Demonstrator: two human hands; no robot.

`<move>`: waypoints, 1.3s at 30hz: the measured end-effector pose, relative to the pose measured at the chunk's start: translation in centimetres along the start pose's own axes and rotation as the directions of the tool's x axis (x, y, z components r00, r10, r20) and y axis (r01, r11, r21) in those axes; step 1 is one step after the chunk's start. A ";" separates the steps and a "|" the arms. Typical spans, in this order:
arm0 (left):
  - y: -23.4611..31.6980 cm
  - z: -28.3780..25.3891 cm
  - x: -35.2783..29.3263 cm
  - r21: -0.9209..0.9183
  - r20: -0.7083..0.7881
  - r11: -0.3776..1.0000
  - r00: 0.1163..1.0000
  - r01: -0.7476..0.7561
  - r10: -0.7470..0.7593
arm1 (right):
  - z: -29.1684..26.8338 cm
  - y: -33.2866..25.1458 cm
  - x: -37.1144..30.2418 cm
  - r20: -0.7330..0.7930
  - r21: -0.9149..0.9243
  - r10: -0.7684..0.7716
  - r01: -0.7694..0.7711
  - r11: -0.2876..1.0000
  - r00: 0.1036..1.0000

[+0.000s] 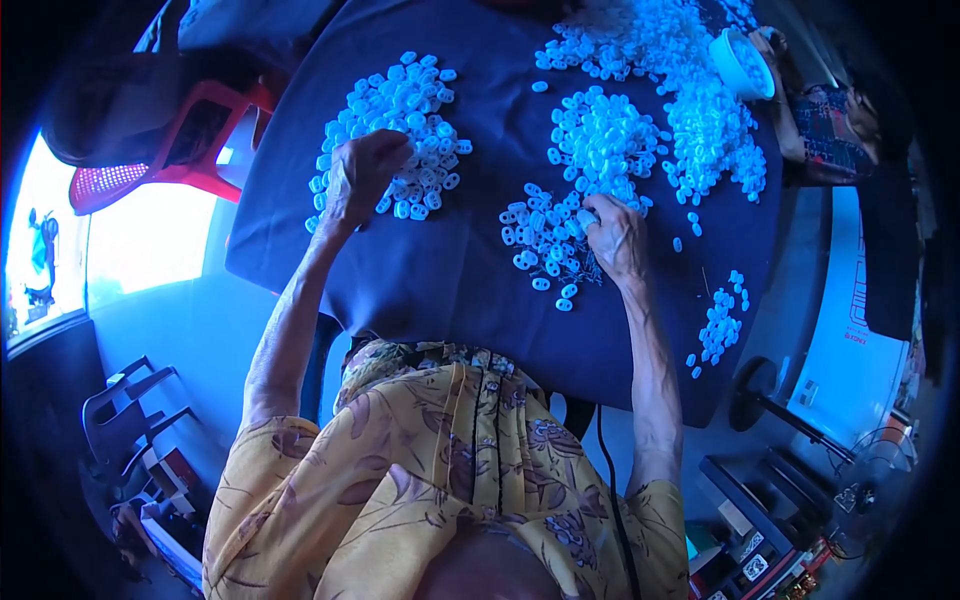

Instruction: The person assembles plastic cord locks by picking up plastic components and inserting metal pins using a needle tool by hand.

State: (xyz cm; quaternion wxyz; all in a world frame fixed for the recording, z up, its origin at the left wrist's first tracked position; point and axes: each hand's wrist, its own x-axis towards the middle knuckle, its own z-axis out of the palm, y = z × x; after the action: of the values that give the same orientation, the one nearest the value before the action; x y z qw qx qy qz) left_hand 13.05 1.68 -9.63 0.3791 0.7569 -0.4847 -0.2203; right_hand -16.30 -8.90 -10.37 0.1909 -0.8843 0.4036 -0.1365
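My left hand (366, 172) hovers over the near part of a heap of small white oval plastic pieces (400, 95), many showing two openings. Its fingers are pressed together, and whatever is between them is hidden. My right hand (617, 238) is closed with a pale piece (587, 219) at its fingertips. Beneath and to the left of it lies a smaller group of two-holed oval pieces (535, 235), mixed with thin dark pins (578, 266). Just beyond this hand is another pile of white pieces (605, 135).
A dark cloth (440, 290) covers the table. Loose white pieces spread across the far right, where a white tub (742, 65) tilts beside another person's arm (785, 115). A small cluster of white pieces (720, 325) lies near the right edge. A red chair (190, 150) stands left.
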 end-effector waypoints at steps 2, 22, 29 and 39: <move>-0.8 0.1 0.0 0.184 -0.079 0.969 0.980 -0.165 0.182 | -0.1 -0.1 0.0 0.043 0.003 0.012 -0.012 1.000 0.999; 10.3 10.1 -1.3 -0.704 0.498 0.637 0.858 0.314 0.127 | -1.9 1.0 -4.1 -0.050 0.179 0.183 -0.171 0.969 0.982; 10.3 9.2 -1.7 -0.714 0.490 0.598 0.870 0.364 0.054 | -0.6 0.8 -3.1 0.073 0.081 0.088 -0.093 0.992 0.994; 9.0 8.9 -2.4 -0.742 0.565 0.418 0.824 0.525 -0.032 | -0.7 0.5 -3.7 0.101 0.000 -0.143 0.144 0.990 0.985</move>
State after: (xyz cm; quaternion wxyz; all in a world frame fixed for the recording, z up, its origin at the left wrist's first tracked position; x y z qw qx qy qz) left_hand 0.68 -1.52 -8.13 0.5378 0.4474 -0.2394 -0.6732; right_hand -19.29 -6.51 -10.25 0.1975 -0.9175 0.3292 -0.1038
